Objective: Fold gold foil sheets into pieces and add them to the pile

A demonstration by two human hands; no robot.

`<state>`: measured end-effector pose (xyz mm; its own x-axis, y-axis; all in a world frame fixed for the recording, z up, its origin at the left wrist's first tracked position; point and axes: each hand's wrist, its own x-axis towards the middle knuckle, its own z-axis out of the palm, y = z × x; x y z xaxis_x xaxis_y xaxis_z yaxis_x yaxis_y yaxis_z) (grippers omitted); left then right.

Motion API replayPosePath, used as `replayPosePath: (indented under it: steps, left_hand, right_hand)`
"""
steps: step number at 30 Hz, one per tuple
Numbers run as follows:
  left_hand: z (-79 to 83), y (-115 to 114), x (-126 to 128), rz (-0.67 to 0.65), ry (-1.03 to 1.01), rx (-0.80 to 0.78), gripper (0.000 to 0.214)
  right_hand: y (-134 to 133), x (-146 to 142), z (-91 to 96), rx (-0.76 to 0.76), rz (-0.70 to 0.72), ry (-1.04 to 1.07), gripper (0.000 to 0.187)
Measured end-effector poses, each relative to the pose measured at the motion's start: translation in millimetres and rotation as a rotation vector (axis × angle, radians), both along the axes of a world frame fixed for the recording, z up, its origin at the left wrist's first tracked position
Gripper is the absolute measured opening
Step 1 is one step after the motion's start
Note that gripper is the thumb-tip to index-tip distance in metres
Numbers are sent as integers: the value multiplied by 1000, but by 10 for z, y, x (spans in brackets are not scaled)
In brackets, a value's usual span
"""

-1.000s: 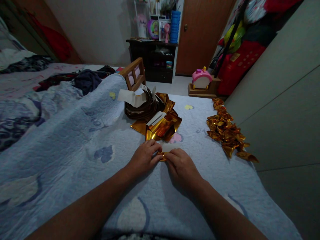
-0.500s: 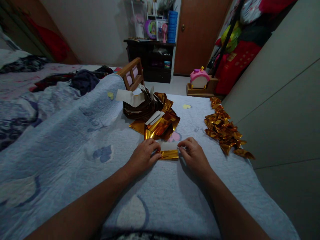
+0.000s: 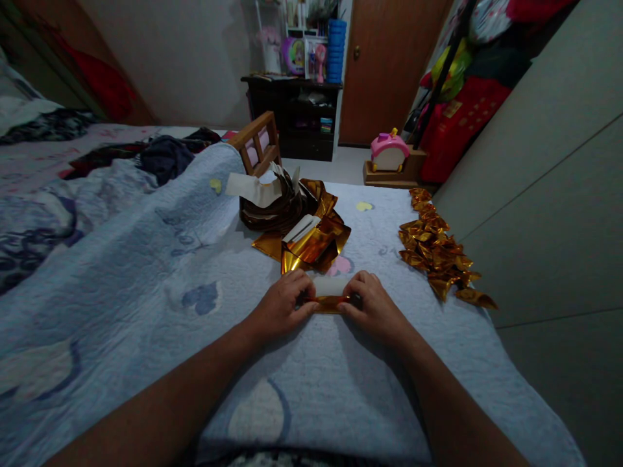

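A small folded gold paper with a white underside lies on the blue quilt in front of me. My left hand pinches its left end, fingers curled. At the paper's right end my right hand pinches it too. Both hands rest on the quilt. Just beyond them lies a loose heap of gold foil sheets, with a dark stack of sheets behind it.
A row of folded gold pieces runs along the quilt's right edge beside a grey wall. A wooden chair back, dark clothes, a black shelf unit, a pink toy and a brown door stand farther back.
My right hand slid right along the gold paper, showing its length, then came back in a little and pinched its right end. The left hand stayed at the left end.
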<state>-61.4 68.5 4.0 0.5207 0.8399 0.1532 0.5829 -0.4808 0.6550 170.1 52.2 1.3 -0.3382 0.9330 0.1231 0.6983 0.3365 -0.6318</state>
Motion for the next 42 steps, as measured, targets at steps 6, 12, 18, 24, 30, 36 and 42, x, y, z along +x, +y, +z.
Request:
replayPosePath:
  steps: [6,12,18,24,30,36,42]
  left_hand:
    - [-45,27,-30,-179,58,47,8]
    - [-112,9,-23,-241,70,91,6]
    - [-97,-4,-6,-215,92,68,10]
    - [-94,-13,18,-110,102,22,15]
    - [-81,-32,57,-128,122,70,15]
    - [-113,-30,89,-86,121,139,18]
    - [-126,-36,152,5,129,121,16]
  right_hand:
    - [-22,27,83,-83,90,-53,10]
    - [-22,49,132,-143,129,-146,11]
    - [2,40,150,-162,139,-146,13]
    - [-11,53,156,-178,75,-75,7]
    - [-15,32,200,-198,57,-49,8]
    - [6,-20,137,-162,4,-110,18]
    - [-17,-83,89,-121,-84,-271,19]
